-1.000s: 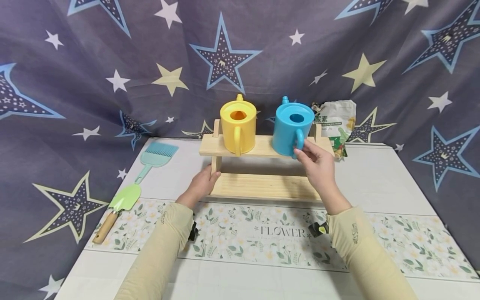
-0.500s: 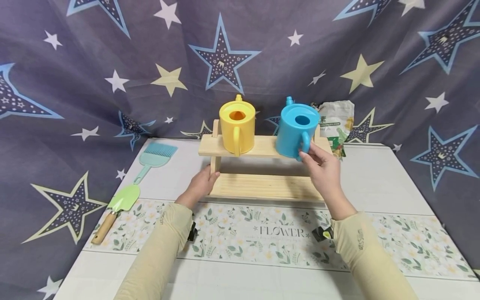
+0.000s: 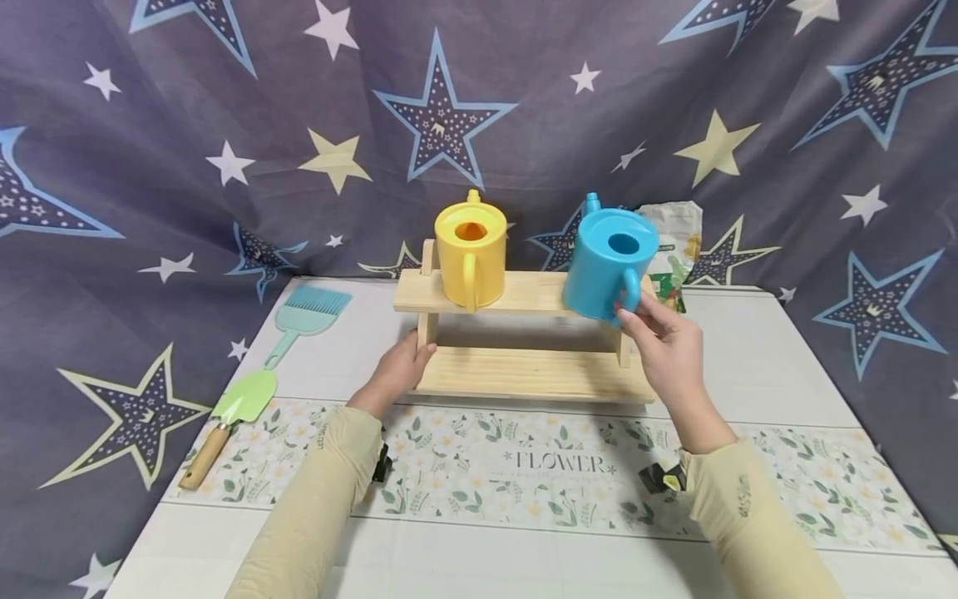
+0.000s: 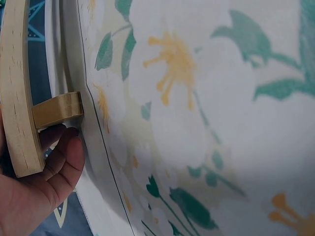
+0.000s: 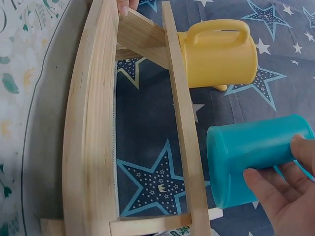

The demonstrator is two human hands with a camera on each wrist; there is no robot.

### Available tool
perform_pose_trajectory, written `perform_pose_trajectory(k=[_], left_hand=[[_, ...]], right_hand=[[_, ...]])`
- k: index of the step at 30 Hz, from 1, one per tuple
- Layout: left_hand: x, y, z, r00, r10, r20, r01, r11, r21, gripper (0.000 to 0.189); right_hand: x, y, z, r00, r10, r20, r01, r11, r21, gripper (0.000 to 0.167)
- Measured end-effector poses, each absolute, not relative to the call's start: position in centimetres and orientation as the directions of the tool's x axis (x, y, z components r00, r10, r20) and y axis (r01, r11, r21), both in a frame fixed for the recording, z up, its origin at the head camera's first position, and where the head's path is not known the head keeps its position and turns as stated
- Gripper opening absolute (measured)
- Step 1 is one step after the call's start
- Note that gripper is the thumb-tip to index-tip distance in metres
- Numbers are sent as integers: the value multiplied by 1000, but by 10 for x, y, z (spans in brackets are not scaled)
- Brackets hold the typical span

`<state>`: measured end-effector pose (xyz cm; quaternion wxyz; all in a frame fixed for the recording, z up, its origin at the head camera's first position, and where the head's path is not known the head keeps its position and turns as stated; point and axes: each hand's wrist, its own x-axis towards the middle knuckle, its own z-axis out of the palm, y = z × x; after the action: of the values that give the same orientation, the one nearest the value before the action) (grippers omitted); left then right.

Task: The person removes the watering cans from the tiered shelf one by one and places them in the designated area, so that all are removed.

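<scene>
Over the past second the blue watering can (image 3: 599, 273) has shifted to the right along the upper shelf (image 3: 535, 291), widening the space between it and the yellow watering can (image 3: 479, 264), and it now leans more, its lower edge reaching farther down across the shelf's front edge in the head view. The right hand (image 3: 666, 345), pinching its handle (image 3: 632, 289), has travelled rightward with it, along with the sleeve (image 3: 748, 516). That move has uncovered the right lower support (image 3: 624, 349), while the can hides more of the bag (image 3: 677, 229) behind.
</scene>
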<state>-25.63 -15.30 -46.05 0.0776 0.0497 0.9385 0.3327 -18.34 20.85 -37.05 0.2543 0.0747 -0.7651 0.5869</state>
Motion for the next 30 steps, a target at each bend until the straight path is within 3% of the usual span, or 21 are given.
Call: perform_pose_trajectory(k=[30], left_hand=[[-258, -154, -464, -984, 148, -102, 55, 788, 613, 49]], right_hand=[[-143, 253, -372, -820, 286, 495, -363, 409, -838, 37]])
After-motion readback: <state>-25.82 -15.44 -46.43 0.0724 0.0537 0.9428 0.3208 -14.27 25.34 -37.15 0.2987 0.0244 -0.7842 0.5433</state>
